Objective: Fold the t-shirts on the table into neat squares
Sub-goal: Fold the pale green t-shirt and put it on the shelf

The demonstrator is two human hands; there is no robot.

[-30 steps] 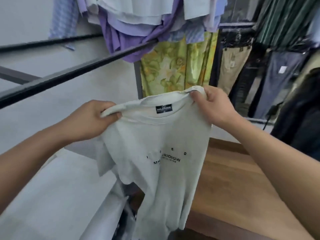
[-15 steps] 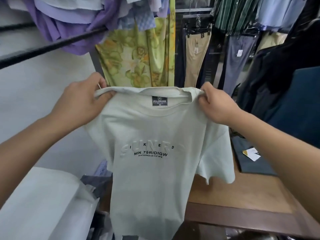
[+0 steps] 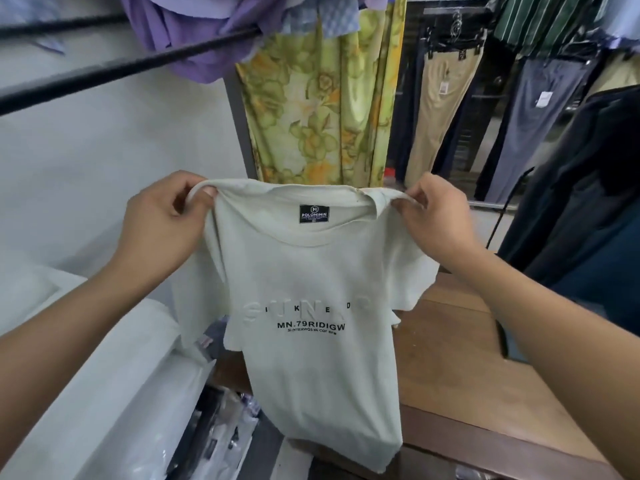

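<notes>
A pale t-shirt (image 3: 311,327) is held up in the air above the near-left edge of the wooden desk (image 3: 485,375), front facing the camera, its hem hanging past the desk edge. Its shoulders are pinched by the left hand (image 3: 162,223) and the right hand (image 3: 440,220), one on each side of the collar. Trousers (image 3: 446,98) and a floral cloth (image 3: 322,98) are hung beyond it.

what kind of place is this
Likely a clothing shop: tagged trousers hang on clip hangers, purple shirts drape over a black rail, and a branded t-shirt is held above a wooden table.
</notes>
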